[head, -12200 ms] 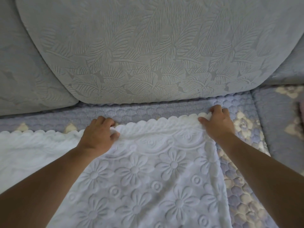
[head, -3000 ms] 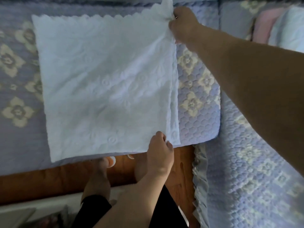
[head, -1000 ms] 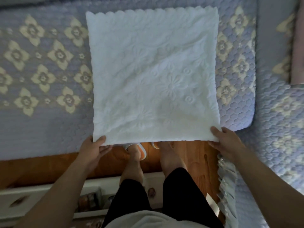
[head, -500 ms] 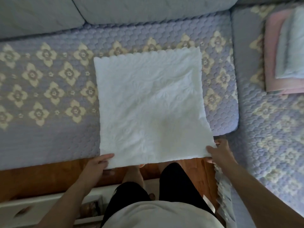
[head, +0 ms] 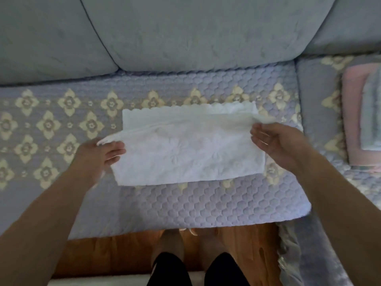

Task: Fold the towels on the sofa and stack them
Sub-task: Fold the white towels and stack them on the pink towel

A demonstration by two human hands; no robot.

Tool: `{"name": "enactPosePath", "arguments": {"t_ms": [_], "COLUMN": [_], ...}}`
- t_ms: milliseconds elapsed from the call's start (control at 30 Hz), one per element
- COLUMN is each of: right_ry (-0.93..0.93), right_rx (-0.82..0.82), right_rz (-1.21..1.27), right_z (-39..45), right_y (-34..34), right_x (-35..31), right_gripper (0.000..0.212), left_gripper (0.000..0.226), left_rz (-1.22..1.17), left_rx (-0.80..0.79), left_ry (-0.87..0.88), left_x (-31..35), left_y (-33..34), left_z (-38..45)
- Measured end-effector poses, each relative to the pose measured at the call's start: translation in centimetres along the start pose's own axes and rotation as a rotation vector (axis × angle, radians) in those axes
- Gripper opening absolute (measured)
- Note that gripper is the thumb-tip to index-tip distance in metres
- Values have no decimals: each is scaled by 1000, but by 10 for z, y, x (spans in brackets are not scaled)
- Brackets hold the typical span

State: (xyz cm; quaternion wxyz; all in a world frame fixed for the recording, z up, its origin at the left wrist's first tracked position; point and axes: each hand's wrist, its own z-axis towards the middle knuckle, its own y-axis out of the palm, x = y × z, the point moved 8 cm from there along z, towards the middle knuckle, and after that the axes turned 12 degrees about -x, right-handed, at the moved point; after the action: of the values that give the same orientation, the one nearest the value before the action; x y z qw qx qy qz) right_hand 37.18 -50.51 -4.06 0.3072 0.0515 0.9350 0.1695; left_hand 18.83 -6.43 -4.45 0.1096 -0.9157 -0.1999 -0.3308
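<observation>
Now | towel (head: 185, 149) long axis left-right | both hands' grip pinching its corners.

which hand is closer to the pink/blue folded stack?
Right. The right hand holds the white towel's right corner, nearer the folded stack at far right; the left hand holds the opposite corner.

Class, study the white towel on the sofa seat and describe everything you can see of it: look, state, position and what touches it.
The white embossed towel has a raised flower pattern and a scalloped far edge. It looks soft and thick. It lies on the lilac quilted sofa cover, being folded in half: the near half is lifted over towards the far edge, not yet flat. The left hand pinches its left corner and the right hand holds its right corner.
</observation>
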Motion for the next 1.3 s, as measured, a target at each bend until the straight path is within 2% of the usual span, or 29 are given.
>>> {"name": "enactPosePath", "arguments": {"t_ms": [67,133,200,333,500,600,733,867,967,1000,1133,1300], "right_ry": [32,25,-40,-110,-114,-98,-127,-160,-123,-116,-101,76], "right_rx": [49,230,418,492,509,521,568,585,570,566,508,365], "right_rz": [-265,-775,-1117,-922,-1086,-1115,-1096,-1104,-1162,-1165,-1103,-943], "right_z": [42,83,109,134,152,160,155,154,162,162,146,85], "right_y": [-4,-18,-21,-28,-32,-30,-30,-24,-19,-16,-10,-41], "right_x": [-2,-6,-16,-11,-10,-12,-14,-20,-19,-18,-12,37], "right_gripper": [15,19,29,32,20,26,33,23,22,25,52,39], "left_gripper": [17,28,35,28,42,47,37,32,27,32,49,40], "left_rz": [358,746,793,618,640,588,506,534,576,554,434,541], "left_rx": [154,269,285,233,198,192,182,220,253,265,312,215], "left_ry": [-2,-13,11,64,73,59,116,208,198,198,166,65], "left_x": [14,28,33,20,9,10,8,23,20,17,-13,-80], "left_y": [-4,-11,-8,-3,-6,0,-7,-12,0,6,5,-27], "left_z": [37,75,111,148,166,173,169,169,174,172,147,106]}}
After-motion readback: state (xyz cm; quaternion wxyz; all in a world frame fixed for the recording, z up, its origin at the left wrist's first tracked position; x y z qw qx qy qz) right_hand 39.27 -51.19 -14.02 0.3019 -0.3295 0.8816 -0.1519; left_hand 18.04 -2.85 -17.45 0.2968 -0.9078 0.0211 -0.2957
